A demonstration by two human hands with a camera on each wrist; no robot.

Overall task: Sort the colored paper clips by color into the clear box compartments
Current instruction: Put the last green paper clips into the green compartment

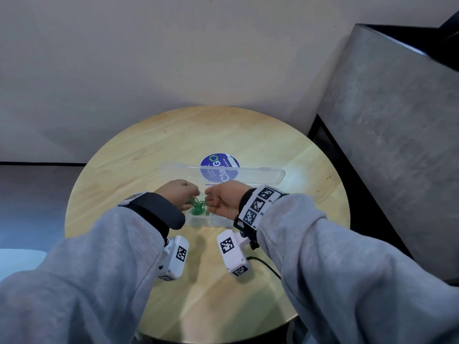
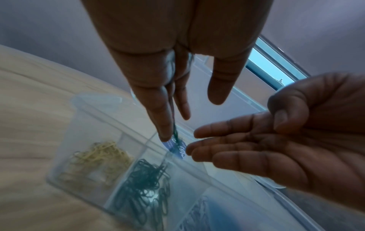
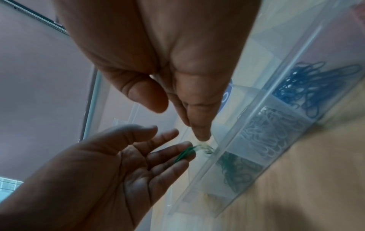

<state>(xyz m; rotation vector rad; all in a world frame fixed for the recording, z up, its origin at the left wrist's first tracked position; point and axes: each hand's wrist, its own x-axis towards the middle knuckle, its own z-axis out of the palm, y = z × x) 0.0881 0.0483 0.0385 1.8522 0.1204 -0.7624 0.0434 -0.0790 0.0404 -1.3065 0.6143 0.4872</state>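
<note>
Over the green compartment of the clear box (image 1: 211, 223), my two hands meet above the round wooden table (image 1: 139, 160). My left hand (image 1: 182, 196) pinches a green paper clip (image 2: 174, 132) between two nearly straight fingers; the same green paper clip (image 3: 184, 154) shows at its fingertips in the right wrist view. More green clips (image 1: 197, 207) hang tangled between the hands. My right hand (image 2: 256, 148) faces it with relaxed fingers and an empty palm. The compartments hold yellow clips (image 2: 98, 157), green clips (image 2: 146, 179), white clips (image 3: 270, 129) and blue clips (image 3: 308, 84).
The box's clear lid (image 1: 248, 175) lies open behind it, over a round blue sticker (image 1: 218, 167). A grey block (image 1: 387, 135) stands at the table's right, with a wall close behind. A black cable (image 1: 268, 266) trails from my right wrist across the table.
</note>
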